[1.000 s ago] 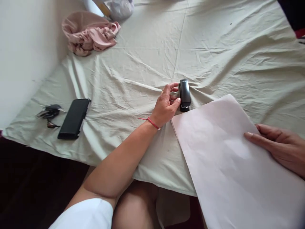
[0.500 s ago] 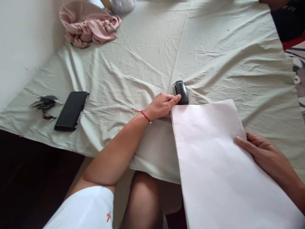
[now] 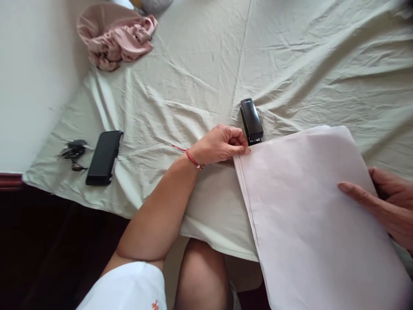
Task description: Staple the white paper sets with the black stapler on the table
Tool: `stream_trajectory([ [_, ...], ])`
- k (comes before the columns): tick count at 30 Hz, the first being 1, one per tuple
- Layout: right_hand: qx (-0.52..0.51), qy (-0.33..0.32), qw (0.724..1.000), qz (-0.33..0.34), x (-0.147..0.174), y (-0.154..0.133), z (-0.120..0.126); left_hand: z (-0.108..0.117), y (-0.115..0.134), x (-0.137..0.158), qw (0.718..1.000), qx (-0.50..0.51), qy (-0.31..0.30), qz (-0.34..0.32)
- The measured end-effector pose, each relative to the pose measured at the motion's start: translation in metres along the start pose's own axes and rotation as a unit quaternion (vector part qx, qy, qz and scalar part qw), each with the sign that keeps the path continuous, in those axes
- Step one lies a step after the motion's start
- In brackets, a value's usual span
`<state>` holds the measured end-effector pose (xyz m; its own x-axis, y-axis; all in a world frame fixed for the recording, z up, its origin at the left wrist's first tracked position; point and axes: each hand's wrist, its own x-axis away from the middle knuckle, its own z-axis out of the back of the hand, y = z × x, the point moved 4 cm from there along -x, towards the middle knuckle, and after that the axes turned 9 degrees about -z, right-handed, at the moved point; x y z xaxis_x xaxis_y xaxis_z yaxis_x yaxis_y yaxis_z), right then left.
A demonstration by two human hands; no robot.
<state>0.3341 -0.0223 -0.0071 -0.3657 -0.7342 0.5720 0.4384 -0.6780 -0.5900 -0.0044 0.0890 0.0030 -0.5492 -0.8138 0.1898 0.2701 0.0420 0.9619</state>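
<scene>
Stapler: black stapler (image 3: 252,119), lying on the pale green cloth (image 3: 193,97) that covers the counter, its long body pointing away from the person, with the metal end nearest the papers.
Papers: a stack of white sheets (image 3: 306,215), on the person's side of the stapler; its top edge runs just beside the stapler's near end, and the lower part reaches past the counter's edge. Several layers show along the left side.
Left hand: the left hand (image 3: 224,144) is just beside the stapler, on its left and nearer the person, pinching the stack's top left corner with the thumb on top and the fingers bent; whether a finger touches the stapler I cannot tell.
Right hand: the right hand (image 3: 392,202), to the stapler's right and nearer the person, grips the stack's right edge, thumb above, other fingers partly hidden.
Wrist: red string bracelet (image 3: 192,159) on the left arm, left of the stapler.
Phone and keys: black phone (image 3: 105,158) well left of the stapler, with keys (image 3: 73,150) just beyond it.
Pink cloth: crumpled pink fabric (image 3: 118,38), farther back and left of the stapler, near the white wall (image 3: 32,64).
</scene>
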Motion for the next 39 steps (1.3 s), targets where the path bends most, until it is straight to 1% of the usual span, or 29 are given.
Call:
stream_trajectory([
  [2, 0.008, 0.019, 1.0, 0.006, 0.008, -0.007, -0.003, -0.001, 0.001, 0.0, 1.0, -0.001, -0.007, -0.02],
  [5, -0.044, 0.014, 0.999, 0.004, 0.02, -0.016, -0.01, 0.0, 0.004, 0.001, 0.999, -0.01, -0.033, -0.039],
  [8, -0.105, 0.019, 0.994, -0.009, 0.026, -0.017, -0.01, 0.001, 0.003, 0.004, 0.997, 0.005, -0.075, -0.023],
  [10, -0.128, 0.017, 0.991, -0.028, 0.024, -0.013, -0.008, 0.002, 0.001, 0.005, 0.996, 0.026, -0.09, -0.009],
  [13, -0.132, -0.007, 0.99, -0.048, 0.016, -0.004, -0.006, 0.004, -0.002, 0.004, 0.997, 0.04, -0.068, 0.002],
  [16, -0.125, -0.001, 0.991, -0.041, 0.007, 0.002, -0.004, 0.004, -0.001, 0.002, 0.998, 0.049, -0.044, -0.008],
  [20, -0.124, 0.031, 0.992, -0.012, -0.002, 0.009, 0.0, 0.003, 0.003, 0.001, 0.998, 0.048, -0.031, -0.033],
  [23, -0.127, 0.034, 0.991, 0.02, -0.006, 0.014, 0.004, 0.002, 0.004, 0.001, 0.998, 0.028, -0.024, -0.051],
  [26, -0.113, 0.013, 0.993, 0.029, -0.01, 0.019, 0.007, 0.003, 0.002, 0.001, 0.998, 0.0, -0.022, -0.063],
  [30, -0.129, -0.017, 0.992, -0.005, -0.009, 0.018, 0.004, 0.004, -0.001, 0.001, 0.997, -0.021, -0.026, -0.068],
  [32, -0.136, -0.017, 0.99, -0.012, -0.007, 0.013, 0.001, 0.004, -0.002, 0.001, 0.997, -0.016, -0.035, -0.069],
  [35, -0.137, -0.003, 0.991, 0.003, -0.005, 0.008, 0.0, 0.003, -0.003, 0.001, 0.997, 0.001, -0.045, -0.066],
  [39, -0.12, -0.003, 0.993, 0.025, -0.009, 0.016, 0.003, 0.004, -0.003, 0.003, 0.996, 0.02, -0.062, -0.061],
])
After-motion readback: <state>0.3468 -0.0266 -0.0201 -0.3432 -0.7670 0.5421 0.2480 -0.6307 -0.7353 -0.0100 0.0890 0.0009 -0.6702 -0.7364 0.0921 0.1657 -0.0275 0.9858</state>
